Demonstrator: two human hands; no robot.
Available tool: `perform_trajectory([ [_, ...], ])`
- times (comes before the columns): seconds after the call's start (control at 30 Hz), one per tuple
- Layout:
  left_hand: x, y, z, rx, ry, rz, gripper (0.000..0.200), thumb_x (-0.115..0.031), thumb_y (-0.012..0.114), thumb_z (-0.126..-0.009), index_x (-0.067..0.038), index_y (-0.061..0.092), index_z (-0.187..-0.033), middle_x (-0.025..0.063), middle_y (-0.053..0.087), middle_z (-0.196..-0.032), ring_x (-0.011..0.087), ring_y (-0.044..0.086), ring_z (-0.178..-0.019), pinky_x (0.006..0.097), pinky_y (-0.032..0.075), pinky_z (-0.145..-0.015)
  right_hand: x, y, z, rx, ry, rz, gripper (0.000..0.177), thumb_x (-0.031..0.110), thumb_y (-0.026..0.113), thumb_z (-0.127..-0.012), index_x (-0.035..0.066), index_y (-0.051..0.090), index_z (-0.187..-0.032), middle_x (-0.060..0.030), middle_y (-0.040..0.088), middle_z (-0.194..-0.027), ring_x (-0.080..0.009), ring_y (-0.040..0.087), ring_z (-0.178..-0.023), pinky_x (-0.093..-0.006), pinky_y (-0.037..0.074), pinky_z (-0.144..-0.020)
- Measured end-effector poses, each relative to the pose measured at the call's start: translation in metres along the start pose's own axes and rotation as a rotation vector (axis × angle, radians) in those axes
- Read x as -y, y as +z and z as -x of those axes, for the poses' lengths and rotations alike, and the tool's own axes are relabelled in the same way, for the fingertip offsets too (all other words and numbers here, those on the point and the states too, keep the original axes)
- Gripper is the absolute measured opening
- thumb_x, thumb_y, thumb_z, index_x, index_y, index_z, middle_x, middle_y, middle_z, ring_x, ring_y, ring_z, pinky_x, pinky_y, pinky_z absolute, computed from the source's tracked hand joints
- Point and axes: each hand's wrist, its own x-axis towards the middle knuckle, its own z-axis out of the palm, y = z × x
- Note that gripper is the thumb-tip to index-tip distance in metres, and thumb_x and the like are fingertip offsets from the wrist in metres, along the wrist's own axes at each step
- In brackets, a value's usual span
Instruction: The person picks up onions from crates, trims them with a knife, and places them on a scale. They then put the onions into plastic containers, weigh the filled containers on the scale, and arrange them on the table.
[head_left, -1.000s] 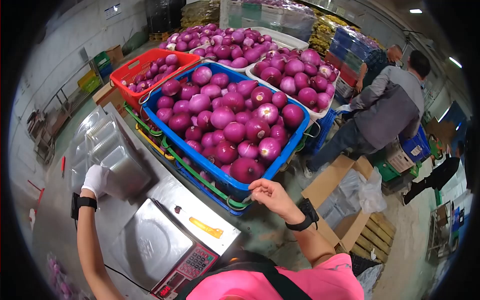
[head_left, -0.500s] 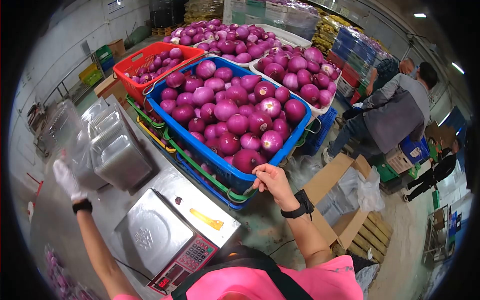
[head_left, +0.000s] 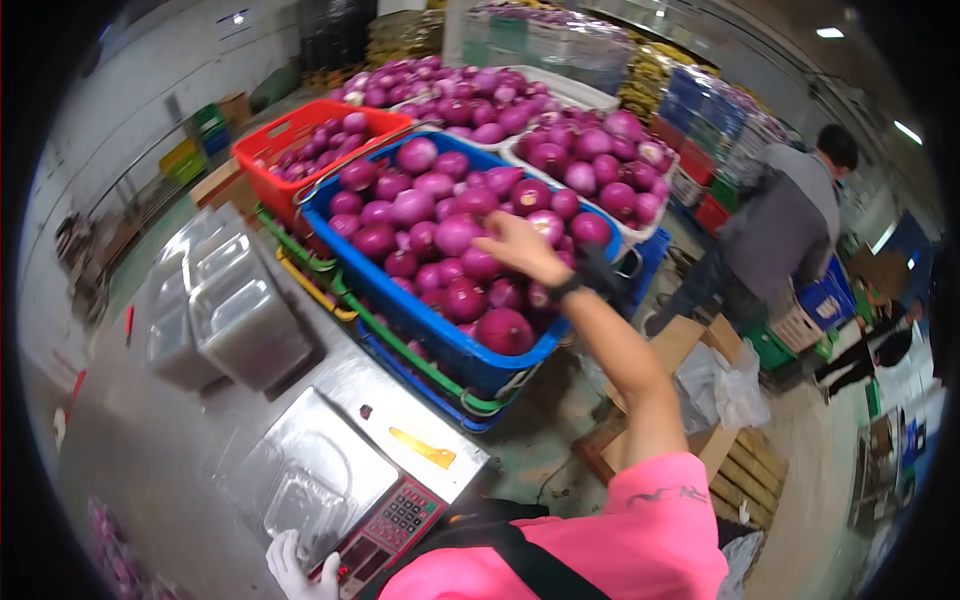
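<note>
Purple onions [head_left: 457, 235] fill the blue crate [head_left: 425, 333], where the bare right hand [head_left: 497, 240] rests on them, fingers bent (whether it grips one, I cannot tell). Beside that crate, the clear tray [head_left: 303, 498] lies on the scale [head_left: 345, 435] on the metal tabletop [head_left: 130, 440], near the gloved left hand [head_left: 303, 570], open with thumb and fingers apart; stacked containers [head_left: 248, 320] stand farther back.
</note>
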Motion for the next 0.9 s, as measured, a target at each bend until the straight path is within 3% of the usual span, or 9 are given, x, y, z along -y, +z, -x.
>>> perform_trajectory([
  [0.07,-0.022,-0.002,-0.011,0.044,-0.1,0.254,0.035,-0.002,0.066,-0.079,0.002,0.056,-0.112,0.0194,0.052,-0.117,0.0352,0.049,-0.109,0.0428,0.039,-0.095,0.0,0.036,-0.031,0.086,0.187,0.335,0.063,0.044,0.07,-0.068,0.002,0.052,-0.112,-0.0219,0.057,-0.103,-0.0361,0.059,-0.094,-0.0447,0.049,-0.079],
  [0.2,-0.025,0.025,-0.023,0.153,-0.166,0.44,0.051,-0.001,0.068,-0.074,-0.004,0.051,-0.122,0.0189,0.051,-0.122,0.0351,0.055,-0.103,0.0457,0.047,-0.087,-0.003,0.091,-0.065,0.192,0.328,0.55,0.082,0.04,0.08,-0.056,0.005,0.046,-0.121,-0.0253,0.045,-0.12,-0.0465,0.051,-0.106,-0.0485,0.047,-0.088],
  [0.23,-0.033,0.028,-0.027,0.035,-0.042,0.386,0.03,-0.013,0.069,-0.073,-0.001,0.059,-0.099,0.0147,0.06,-0.096,0.0308,0.057,-0.093,0.0367,0.044,-0.085,-0.013,0.109,-0.071,0.164,0.373,0.6,0.082,0.036,0.08,-0.055,0.006,0.044,-0.122,-0.0248,0.045,-0.119,-0.0456,0.051,-0.105,-0.0485,0.047,-0.088],
  [0.37,-0.045,0.023,-0.036,0.07,-0.01,0.372,0.026,-0.016,0.066,-0.078,0.0,0.06,-0.098,0.0141,0.062,-0.094,0.0284,0.059,-0.091,0.0347,0.045,-0.083,-0.017,0.085,-0.082,0.252,0.431,0.457,0.079,0.037,0.08,-0.052,0.008,0.05,-0.119,-0.0243,0.056,-0.113,-0.0376,0.059,-0.103,-0.0469,0.049,-0.086],
  [0.47,-0.043,0.019,-0.033,0.077,-0.126,0.433,0.027,-0.015,0.067,-0.078,0.001,0.06,-0.098,0.013,0.062,-0.092,0.0248,0.06,-0.091,0.0334,0.045,-0.082,-0.054,0.075,-0.089,0.207,0.479,-0.652,0.072,0.031,0.078,-0.063,0.003,0.049,-0.123,-0.0129,0.062,-0.109,-0.0276,0.064,-0.094,-0.0374,0.053,-0.078],
  [0.5,-0.041,0.02,-0.033,0.075,-0.174,0.509,0.026,-0.015,0.066,-0.079,0.001,0.06,-0.098,0.0124,0.062,-0.092,0.0235,0.06,-0.091,0.0331,0.045,-0.082,-0.025,0.046,-0.077,0.148,0.514,-0.768,0.057,0.022,0.075,-0.072,0.004,0.05,-0.121,-0.0078,0.062,-0.107,-0.0215,0.063,-0.092,-0.0347,0.054,-0.073],
  [0.57,-0.032,0.022,-0.031,0.087,-0.263,0.662,0.025,-0.014,0.065,-0.08,0.002,0.06,-0.098,0.0113,0.062,-0.091,0.0209,0.06,-0.091,0.0324,0.046,-0.082,-0.021,0.028,-0.067,0.284,0.534,-1.272,0.043,0.027,0.067,-0.082,0.009,0.052,-0.118,-0.0084,0.061,-0.109,-0.0206,0.063,-0.095,-0.0411,0.054,-0.078],
  [0.77,-0.047,0.039,-0.05,0.252,-0.329,1.125,0.016,-0.006,0.056,-0.087,0.005,0.062,-0.097,0.0122,0.065,-0.093,0.0179,0.062,-0.089,0.0286,0.048,-0.083,0.028,0.002,-0.015,0.422,0.629,-1.674,0.05,0.038,0.059,-0.087,0.008,0.047,-0.126,-0.0132,0.056,-0.119,-0.0326,0.058,-0.107,-0.0626,0.048,-0.078],
  [0.9,-0.058,0.062,-0.064,0.483,-0.528,1.549,0.043,-0.027,0.054,-0.092,0.001,0.047,-0.124,0.0151,0.059,-0.109,0.0241,0.061,-0.098,0.0377,0.05,-0.084,0.093,0.009,0.035,0.505,0.528,-1.566,0.056,0.041,0.058,-0.087,0.007,0.042,-0.128,-0.0133,0.053,-0.122,-0.0293,0.055,-0.11,-0.0469,0.053,-0.081],
])
